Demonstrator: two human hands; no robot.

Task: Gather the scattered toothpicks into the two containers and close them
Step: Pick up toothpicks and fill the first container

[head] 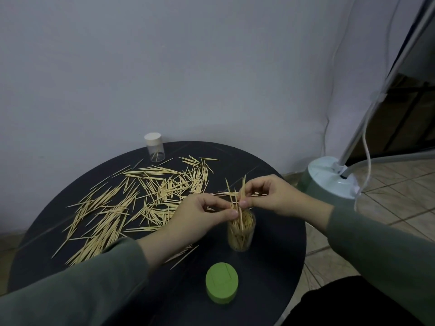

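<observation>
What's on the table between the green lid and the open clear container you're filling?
In the head view, only bare black tabletop separates the green round lid from the clear toothpick-filled container; loose toothpicks lie off to the left.

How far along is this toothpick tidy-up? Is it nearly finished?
Not nearly. Done: the open container near the hands already looks well filled. In hand: the left hand and right hand pinch a small bundle upright over it. Left: a big scatter of toothpicks on the table, the far container, capped and nearly empty, and the green lid still off.
</observation>
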